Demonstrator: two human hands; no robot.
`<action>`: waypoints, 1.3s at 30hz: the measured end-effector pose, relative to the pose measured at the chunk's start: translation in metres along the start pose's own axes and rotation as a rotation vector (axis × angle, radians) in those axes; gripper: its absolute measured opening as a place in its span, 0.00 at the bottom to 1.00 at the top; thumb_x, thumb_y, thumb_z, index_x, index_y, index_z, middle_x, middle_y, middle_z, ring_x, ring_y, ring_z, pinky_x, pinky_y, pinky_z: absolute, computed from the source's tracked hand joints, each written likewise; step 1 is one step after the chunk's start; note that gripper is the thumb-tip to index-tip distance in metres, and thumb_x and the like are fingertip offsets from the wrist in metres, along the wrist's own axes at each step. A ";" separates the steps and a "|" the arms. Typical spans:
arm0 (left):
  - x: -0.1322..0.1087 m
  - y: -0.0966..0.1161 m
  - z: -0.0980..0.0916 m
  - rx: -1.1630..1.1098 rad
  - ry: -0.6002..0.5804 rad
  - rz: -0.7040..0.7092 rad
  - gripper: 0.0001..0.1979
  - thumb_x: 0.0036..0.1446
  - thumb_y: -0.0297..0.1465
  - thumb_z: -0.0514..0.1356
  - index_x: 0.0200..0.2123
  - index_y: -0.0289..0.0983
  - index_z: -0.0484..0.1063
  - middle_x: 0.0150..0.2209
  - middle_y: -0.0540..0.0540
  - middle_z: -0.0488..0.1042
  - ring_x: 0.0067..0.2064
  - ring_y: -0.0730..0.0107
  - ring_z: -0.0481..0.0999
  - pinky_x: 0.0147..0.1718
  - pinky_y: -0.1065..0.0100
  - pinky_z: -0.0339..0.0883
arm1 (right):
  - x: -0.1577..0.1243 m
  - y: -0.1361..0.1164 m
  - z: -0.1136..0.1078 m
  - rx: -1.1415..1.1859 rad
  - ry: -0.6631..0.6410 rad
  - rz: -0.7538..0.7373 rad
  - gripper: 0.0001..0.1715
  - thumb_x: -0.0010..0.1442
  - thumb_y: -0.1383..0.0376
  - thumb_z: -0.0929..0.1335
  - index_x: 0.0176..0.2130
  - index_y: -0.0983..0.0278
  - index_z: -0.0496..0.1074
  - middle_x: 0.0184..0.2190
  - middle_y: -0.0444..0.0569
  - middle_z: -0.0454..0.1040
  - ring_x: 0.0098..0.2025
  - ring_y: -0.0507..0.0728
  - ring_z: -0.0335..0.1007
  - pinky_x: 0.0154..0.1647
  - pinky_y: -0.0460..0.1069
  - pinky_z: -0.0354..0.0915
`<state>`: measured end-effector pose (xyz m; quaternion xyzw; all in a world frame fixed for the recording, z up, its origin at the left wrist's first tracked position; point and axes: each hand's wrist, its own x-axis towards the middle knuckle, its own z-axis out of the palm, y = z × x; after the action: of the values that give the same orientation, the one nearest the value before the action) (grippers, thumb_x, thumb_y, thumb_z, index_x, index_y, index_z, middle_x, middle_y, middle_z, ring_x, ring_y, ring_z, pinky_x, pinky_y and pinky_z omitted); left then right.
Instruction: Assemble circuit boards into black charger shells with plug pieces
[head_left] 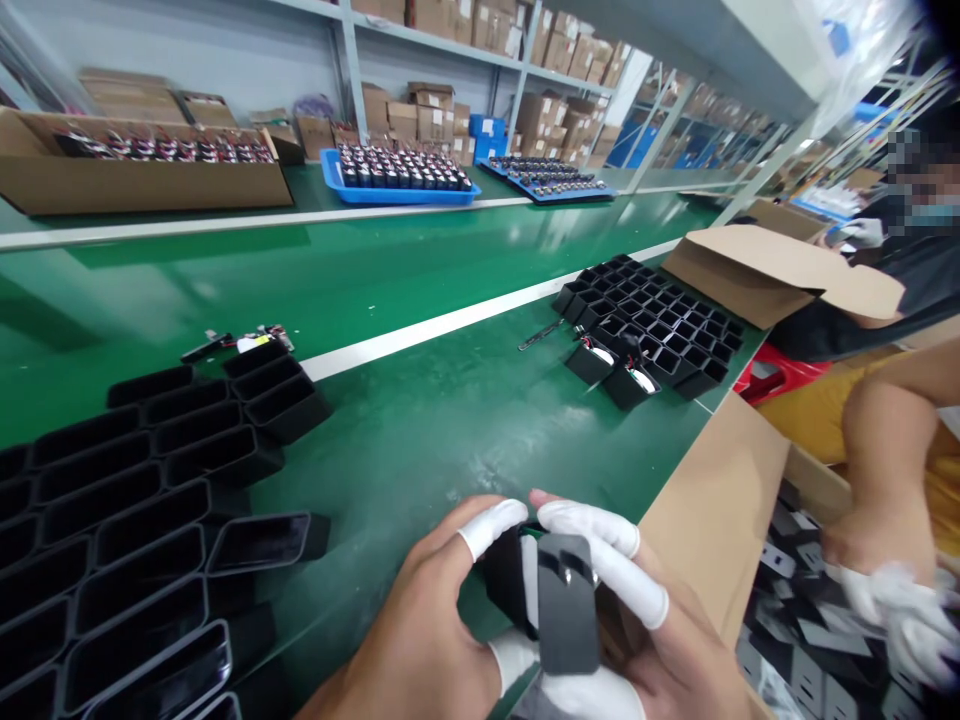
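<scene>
Left hand (427, 640) and right hand (660, 640), both in white finger cots, jointly grip a small dark grey plastic housing (559, 605) at the green table's (420, 430) near edge.

Glossy black plastic casings (150, 560), matt cardboard box (712, 510)

The left hand (420, 640) is wearing white rubber finger cots on its fingertips, and the right hand (660, 640) is wearing the same; both wrists are showing no sleeves.
</scene>
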<state>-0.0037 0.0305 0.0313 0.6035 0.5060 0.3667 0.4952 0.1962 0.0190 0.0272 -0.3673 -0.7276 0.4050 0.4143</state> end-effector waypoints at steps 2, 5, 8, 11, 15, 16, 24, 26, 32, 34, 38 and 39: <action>0.002 0.001 -0.002 -0.018 -0.047 0.028 0.32 0.44 0.22 0.68 0.54 0.42 0.73 0.57 0.44 0.74 0.56 0.54 0.76 0.56 0.60 0.73 | 0.002 -0.002 -0.003 -0.063 -0.076 -0.023 0.40 0.61 0.62 0.73 0.67 0.57 0.59 0.67 0.62 0.60 0.67 0.71 0.60 0.63 0.63 0.66; 0.004 0.004 -0.004 0.011 -0.060 0.069 0.33 0.43 0.20 0.67 0.55 0.44 0.72 0.56 0.47 0.75 0.55 0.57 0.76 0.56 0.63 0.72 | 0.007 -0.003 -0.007 -0.053 -0.092 -0.076 0.38 0.62 0.62 0.73 0.67 0.58 0.60 0.65 0.61 0.63 0.66 0.69 0.62 0.64 0.60 0.66; 0.002 0.005 -0.005 0.045 -0.031 0.082 0.35 0.42 0.22 0.69 0.56 0.47 0.71 0.56 0.50 0.74 0.55 0.60 0.76 0.56 0.66 0.72 | 0.009 -0.001 -0.005 0.024 0.035 -0.114 0.32 0.64 0.58 0.71 0.64 0.60 0.63 0.60 0.61 0.68 0.62 0.67 0.69 0.62 0.59 0.68; -0.001 0.003 -0.004 0.079 0.030 0.064 0.36 0.41 0.22 0.71 0.56 0.47 0.71 0.57 0.48 0.74 0.55 0.57 0.77 0.57 0.64 0.72 | 0.008 -0.001 -0.002 0.074 0.136 -0.173 0.29 0.65 0.57 0.69 0.63 0.58 0.65 0.57 0.60 0.71 0.57 0.68 0.74 0.57 0.61 0.73; -0.002 -0.003 -0.006 0.062 0.011 0.074 0.34 0.43 0.25 0.71 0.56 0.43 0.72 0.58 0.42 0.74 0.56 0.50 0.76 0.56 0.58 0.74 | 0.009 -0.005 -0.005 0.082 0.167 -0.173 0.29 0.65 0.57 0.69 0.63 0.55 0.64 0.58 0.58 0.71 0.57 0.69 0.74 0.55 0.64 0.74; -0.001 -0.004 -0.006 0.041 0.007 0.090 0.35 0.43 0.25 0.71 0.56 0.43 0.72 0.58 0.42 0.74 0.55 0.51 0.77 0.55 0.59 0.75 | 0.010 -0.007 -0.006 0.073 0.146 -0.166 0.29 0.65 0.57 0.69 0.63 0.56 0.64 0.58 0.58 0.71 0.57 0.70 0.73 0.56 0.64 0.73; -0.001 -0.003 -0.010 0.029 0.066 0.203 0.38 0.44 0.26 0.73 0.59 0.53 0.69 0.57 0.51 0.74 0.53 0.61 0.79 0.49 0.71 0.77 | 0.018 -0.008 -0.010 0.116 0.080 -0.157 0.30 0.64 0.58 0.70 0.63 0.59 0.65 0.57 0.60 0.70 0.58 0.67 0.72 0.58 0.60 0.72; -0.001 0.000 -0.010 0.018 0.081 0.243 0.38 0.43 0.26 0.73 0.58 0.54 0.70 0.56 0.52 0.75 0.52 0.62 0.79 0.49 0.72 0.77 | 0.020 -0.008 -0.010 0.117 0.070 -0.146 0.30 0.64 0.59 0.70 0.63 0.59 0.64 0.57 0.60 0.70 0.59 0.68 0.71 0.57 0.61 0.72; -0.001 0.007 -0.010 0.020 0.149 0.296 0.38 0.42 0.26 0.73 0.57 0.55 0.70 0.52 0.52 0.76 0.48 0.62 0.80 0.52 0.68 0.74 | 0.026 -0.008 -0.012 0.094 0.027 -0.189 0.35 0.62 0.61 0.72 0.65 0.55 0.62 0.58 0.59 0.69 0.58 0.68 0.71 0.57 0.62 0.71; -0.001 0.008 -0.012 0.024 0.139 0.272 0.36 0.43 0.28 0.73 0.57 0.54 0.72 0.53 0.51 0.76 0.50 0.59 0.79 0.52 0.67 0.74 | 0.027 -0.008 -0.012 0.081 0.016 -0.196 0.36 0.62 0.61 0.73 0.65 0.56 0.61 0.58 0.60 0.69 0.58 0.69 0.71 0.57 0.63 0.71; 0.002 0.009 -0.018 -0.002 0.107 0.161 0.25 0.48 0.33 0.71 0.52 0.47 0.77 0.48 0.46 0.80 0.46 0.53 0.82 0.50 0.59 0.77 | 0.027 -0.008 -0.011 0.099 0.034 -0.205 0.34 0.62 0.60 0.72 0.65 0.56 0.63 0.58 0.60 0.71 0.57 0.69 0.73 0.54 0.62 0.73; 0.004 0.008 -0.019 -0.023 0.098 0.120 0.21 0.51 0.35 0.69 0.50 0.47 0.78 0.46 0.45 0.81 0.45 0.53 0.82 0.48 0.58 0.78 | 0.027 -0.008 -0.011 0.100 0.055 -0.201 0.33 0.63 0.60 0.71 0.64 0.56 0.63 0.58 0.60 0.71 0.57 0.69 0.73 0.55 0.62 0.73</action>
<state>-0.0189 0.0391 0.0430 0.6084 0.4884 0.4305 0.4538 0.1941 0.0421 0.0466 -0.2826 -0.7280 0.3869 0.4904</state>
